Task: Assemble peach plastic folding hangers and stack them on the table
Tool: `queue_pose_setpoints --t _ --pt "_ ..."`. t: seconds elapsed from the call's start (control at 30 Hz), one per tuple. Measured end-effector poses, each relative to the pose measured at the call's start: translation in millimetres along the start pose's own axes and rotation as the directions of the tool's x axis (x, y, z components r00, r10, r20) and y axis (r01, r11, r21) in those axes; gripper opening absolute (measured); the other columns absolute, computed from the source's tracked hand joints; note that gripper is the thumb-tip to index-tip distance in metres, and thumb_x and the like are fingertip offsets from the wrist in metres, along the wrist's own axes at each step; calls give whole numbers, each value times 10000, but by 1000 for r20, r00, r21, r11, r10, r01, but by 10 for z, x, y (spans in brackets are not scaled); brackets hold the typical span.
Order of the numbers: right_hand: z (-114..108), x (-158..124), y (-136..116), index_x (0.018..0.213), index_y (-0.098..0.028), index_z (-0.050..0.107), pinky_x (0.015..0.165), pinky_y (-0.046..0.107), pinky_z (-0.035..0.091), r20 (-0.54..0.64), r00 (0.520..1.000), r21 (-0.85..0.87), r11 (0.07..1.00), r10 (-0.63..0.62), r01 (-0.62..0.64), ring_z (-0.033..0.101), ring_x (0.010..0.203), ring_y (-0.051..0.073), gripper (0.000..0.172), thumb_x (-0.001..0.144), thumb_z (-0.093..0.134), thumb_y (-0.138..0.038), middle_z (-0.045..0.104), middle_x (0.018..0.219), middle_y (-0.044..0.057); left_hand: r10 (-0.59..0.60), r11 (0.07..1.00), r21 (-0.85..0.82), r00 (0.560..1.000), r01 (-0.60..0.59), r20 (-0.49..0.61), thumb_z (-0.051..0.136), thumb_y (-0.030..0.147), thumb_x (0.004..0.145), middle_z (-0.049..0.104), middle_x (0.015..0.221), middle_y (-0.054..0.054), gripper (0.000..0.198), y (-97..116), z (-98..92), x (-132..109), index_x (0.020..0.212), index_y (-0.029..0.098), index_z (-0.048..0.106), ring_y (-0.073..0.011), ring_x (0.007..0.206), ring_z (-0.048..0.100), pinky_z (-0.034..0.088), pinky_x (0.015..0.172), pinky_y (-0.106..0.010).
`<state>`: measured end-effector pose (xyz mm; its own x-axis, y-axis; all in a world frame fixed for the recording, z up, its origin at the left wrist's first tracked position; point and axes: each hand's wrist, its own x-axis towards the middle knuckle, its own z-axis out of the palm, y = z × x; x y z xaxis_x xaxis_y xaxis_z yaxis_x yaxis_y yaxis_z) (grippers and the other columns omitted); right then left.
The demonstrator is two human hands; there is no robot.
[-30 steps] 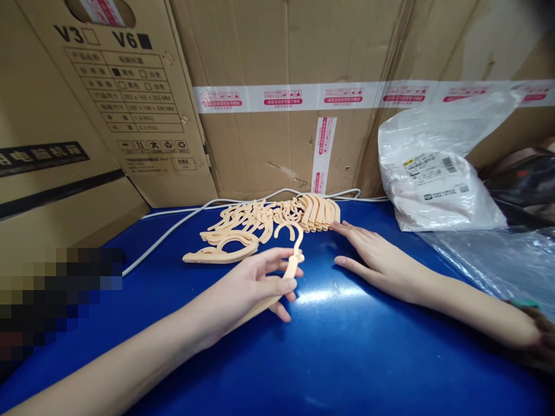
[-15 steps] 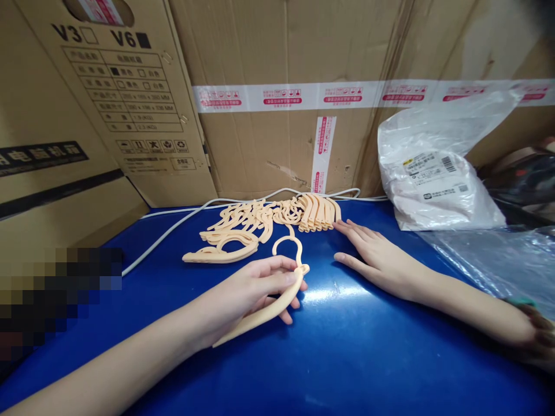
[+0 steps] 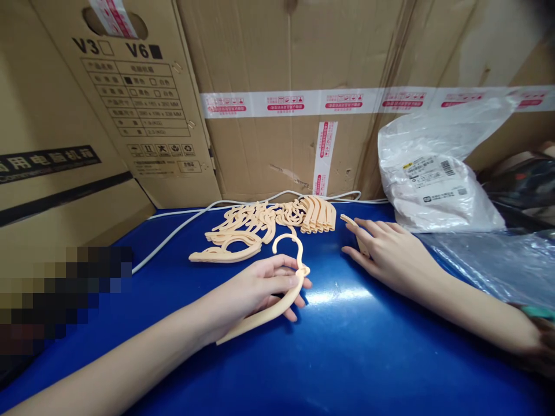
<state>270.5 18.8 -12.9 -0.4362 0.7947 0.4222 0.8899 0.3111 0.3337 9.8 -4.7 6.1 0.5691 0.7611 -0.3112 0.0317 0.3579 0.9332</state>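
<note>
My left hand (image 3: 255, 286) is closed round a cream plastic hanger piece (image 3: 269, 315), one curved arm joined to a hook (image 3: 300, 248) that points away from me. To the right, my right hand (image 3: 392, 251) pinches a loose cream hanger arm (image 3: 349, 221) just above the blue table; most of that arm is hidden behind the fingers. Between the hands and the wall stands a row of matching hanger arms (image 3: 318, 215). Beside it lie a heap of loose hooks (image 3: 289, 214) and a pile of more hanger pieces (image 3: 249, 216). Nearer on the left are folded hangers (image 3: 228, 253).
Cardboard boxes (image 3: 269, 150) wall off the back and left of the blue table (image 3: 338, 358). A white cable (image 3: 173, 237) runs behind the pieces. On the right stand a white plastic bag (image 3: 437, 190) and a clear plastic sheet (image 3: 489, 266).
My right hand has taken an arm from the right end of the row and drawn it rightward, away from the others. My left hand keeps its hold on the hooked piece. The view has shifted slightly.
</note>
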Motion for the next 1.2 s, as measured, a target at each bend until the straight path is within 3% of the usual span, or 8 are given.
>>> queue_pose_setpoints --t 0.13,0.23,0.37,0.47,0.63,0.8,0.93,1.2 --pt "-33 4 7 874 -121 694 694 382 465 123 992 0 1000 25 -25 660 765 261 409 957 393 -386 694 893 128 0 1000 -3 1000 0 -3 649 224 831 637 953 -65 185 -1 4 -8 979 131 589 -122 725 627 524 630 -248" --pt "-124 6 -5 802 -167 681 619 359 456 87 996 93 995 24 -32 644 689 237 382 951 406 -385 664 749 81 2 1000 -7 1000 -2 -2 655 232 824 636 962 -69 195 -5 0 -11 979 136 586 -127 732 628 524 633 -251" --pt "-190 -21 -69 997 -214 659 798 373 490 22 962 416 877 -272 239 648 786 192 307 973 375 -327 678 870 49 29 1000 -9 999 -30 -38 661 242 818 640 966 -66 193 -12 7 -9 966 143 585 -127 729 624 523 623 -251" --pt "-205 -47 -133 1040 -224 638 961 419 433 -41 909 473 793 -415 383 638 756 163 305 984 348 -297 659 849 26 71 997 -19 994 -73 -86 649 241 830 641 957 -57 182 -16 29 -6 972 152 579 -117 705 617 516 581 -231" --pt "-221 -58 -147 1042 -166 644 691 366 487 -127 971 177 959 -201 221 631 834 242 318 972 362 -294 654 937 100 71 997 -25 988 -75 -134 629 228 847 634 898 -42 175 3 73 -21 1000 159 583 -99 654 605 487 517 -193" --pt "-146 -49 -36 865 -131 655 571 363 396 2 1000 -203 979 17 -16 606 740 281 320 953 410 -317 626 830 129 62 998 -11 990 -63 -127 629 239 849 637 925 -44 184 7 65 -27 1012 165 582 -96 666 608 487 522 -191" --pt "-80 -44 -30 740 -162 622 570 336 362 65 998 -125 992 -4 12 595 690 242 330 946 437 -343 596 727 83 80 997 -16 992 -82 -96 635 251 845 644 942 -53 194 -17 36 -6 1007 167 567 -109 689 618 497 535 -202" --pt "-172 -63 -205 819 -170 597 629 296 405 58 975 248 949 -214 194 559 687 175 293 980 373 -269 580 790 38 64 998 5 993 -63 -98 606 197 855 655 935 -63 183 9 54 -11 1028 157 559 -108 681 613 493 528 -188"
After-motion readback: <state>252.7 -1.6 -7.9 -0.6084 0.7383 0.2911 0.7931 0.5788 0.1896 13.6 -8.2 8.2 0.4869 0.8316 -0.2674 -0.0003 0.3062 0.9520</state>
